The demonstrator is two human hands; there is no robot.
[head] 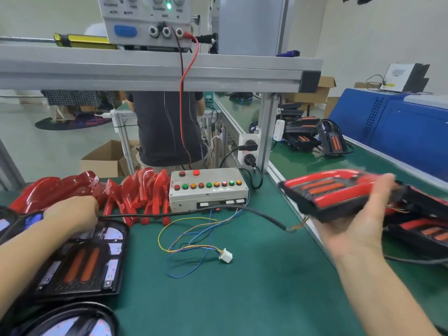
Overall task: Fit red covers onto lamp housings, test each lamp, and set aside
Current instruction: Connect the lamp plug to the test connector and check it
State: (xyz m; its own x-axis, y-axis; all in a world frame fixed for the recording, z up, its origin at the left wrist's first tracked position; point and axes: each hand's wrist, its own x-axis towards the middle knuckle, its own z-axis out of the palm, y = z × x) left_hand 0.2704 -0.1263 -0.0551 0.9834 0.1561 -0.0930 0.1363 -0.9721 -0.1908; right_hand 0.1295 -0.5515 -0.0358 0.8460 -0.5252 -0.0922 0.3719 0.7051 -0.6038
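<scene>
Lamp with its red cover fitted (337, 192) is in my right hand (358, 214), held off the green bench (242, 299) at the right edge. Fingers curl round its far side, palm underneath; the view is blurred there. Long axis runs roughly left to right, nearly level. Just beyond it, further right, lie other covered lamps (426, 234), which I judge to be the set-aside pile. So the put-down lies rightward and slightly down from the right hand; the left is well apart from it.

My left hand (72, 212) rests on the far end of an uncovered housing (80, 260) at bench left; whether it grips or only touches, I cannot tell. Loose red covers (135, 190) stand just beyond that hand. Tester box (208, 190) sits between the two hands, its white plug (225, 255) lying free on the mat.
</scene>
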